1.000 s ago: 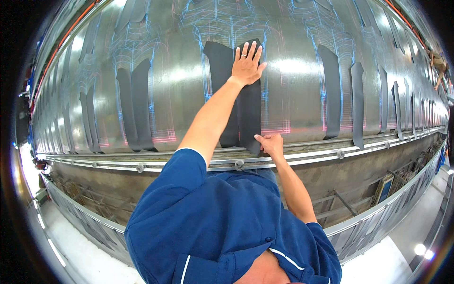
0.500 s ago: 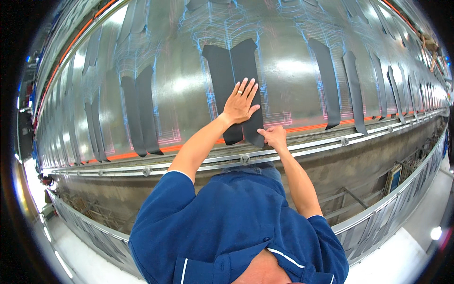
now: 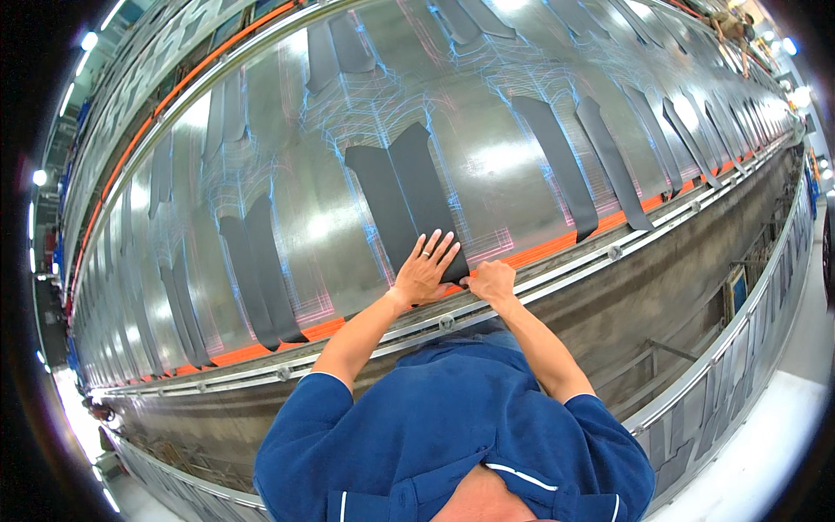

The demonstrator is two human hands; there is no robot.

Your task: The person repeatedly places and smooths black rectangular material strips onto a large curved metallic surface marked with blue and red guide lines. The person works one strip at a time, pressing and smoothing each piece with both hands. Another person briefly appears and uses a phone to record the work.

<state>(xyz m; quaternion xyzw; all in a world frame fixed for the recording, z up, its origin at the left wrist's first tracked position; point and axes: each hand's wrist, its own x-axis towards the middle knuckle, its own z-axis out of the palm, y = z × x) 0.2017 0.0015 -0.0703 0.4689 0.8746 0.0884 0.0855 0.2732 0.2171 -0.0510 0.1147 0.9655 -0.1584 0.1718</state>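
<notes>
Two dark grey flat cut panels lie side by side on the long metal table (image 3: 304,235), their shoulder-shaped ends pointing away from me. The left panel (image 3: 374,187) and the right panel (image 3: 424,187) meet along a blue line. My left hand (image 3: 424,274) rests with fingers spread over the near ends of the pair, covering part of them. Closed at the right panel's near corner, my right hand (image 3: 490,283) has thumb and finger on its edge. The tips are partly hidden there.
More dark panels (image 3: 557,170) lie in rows to both sides and beyond, among blue and pink lines. An orange strip (image 3: 548,250) and a metal rail (image 3: 557,277) border the near side. Another person (image 3: 733,30) is at the far right.
My left hand has slid toward me, from the middle of the panels to their near ends. My right hand remains at the right panel's near corner. The view has tilted.
</notes>
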